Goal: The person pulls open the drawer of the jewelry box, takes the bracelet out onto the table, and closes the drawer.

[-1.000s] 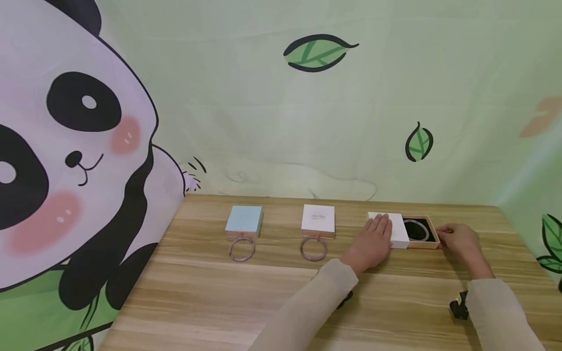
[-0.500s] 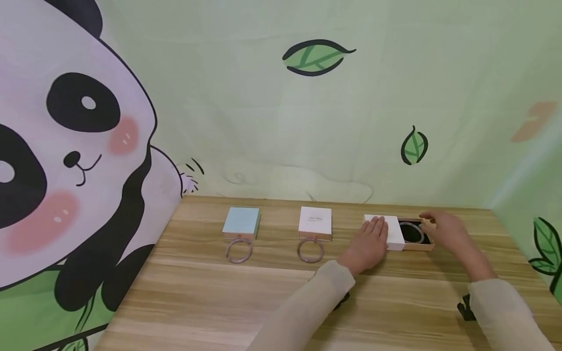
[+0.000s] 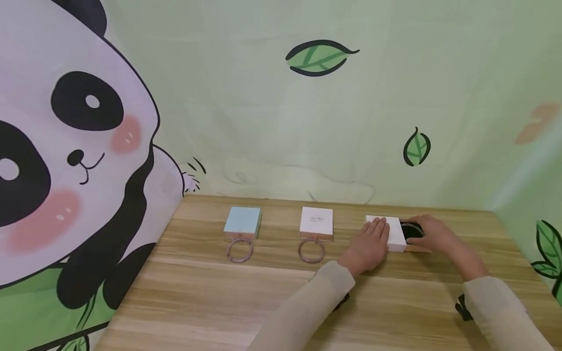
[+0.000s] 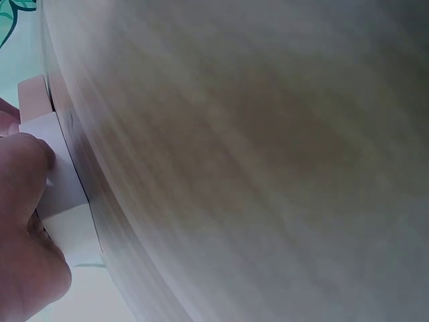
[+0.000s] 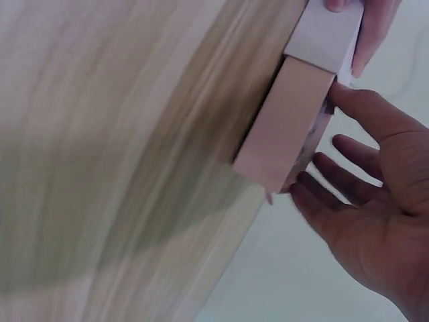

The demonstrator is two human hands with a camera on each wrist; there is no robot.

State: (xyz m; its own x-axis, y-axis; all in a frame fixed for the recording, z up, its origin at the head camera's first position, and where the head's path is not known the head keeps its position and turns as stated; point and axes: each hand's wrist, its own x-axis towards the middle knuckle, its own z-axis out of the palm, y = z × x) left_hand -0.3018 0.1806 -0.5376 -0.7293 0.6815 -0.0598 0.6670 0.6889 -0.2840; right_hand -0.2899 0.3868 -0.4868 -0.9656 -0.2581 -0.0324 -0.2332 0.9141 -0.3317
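Note:
In the head view my left hand (image 3: 366, 243) lies with its fingers across the white sleeve (image 3: 395, 239) of a slide-out box. Its thumb rests against the sleeve's near side in the left wrist view, so it holds the sleeve between thumb and fingers. A tan drawer (image 5: 285, 124) sticks out of the sleeve to the right, with a black lining. Inside it, a pale bangle (image 3: 412, 224) partly shows. My right hand (image 3: 434, 236) arches over the drawer, thumb and fingers apart at the bangle; whether they grip it I cannot tell.
A light blue box (image 3: 243, 220) stands on the wooden table (image 3: 197, 292) at left, with a bangle (image 3: 239, 250) before it. A white box (image 3: 316, 221) stands in the middle, with another bangle (image 3: 311, 250) before it. A panda-printed cloth (image 3: 263, 122) hangs behind.
My right hand has left the drawer's right end and moved left over the drawer, with fingers now at the bangle. My left hand has stayed on the sleeve.

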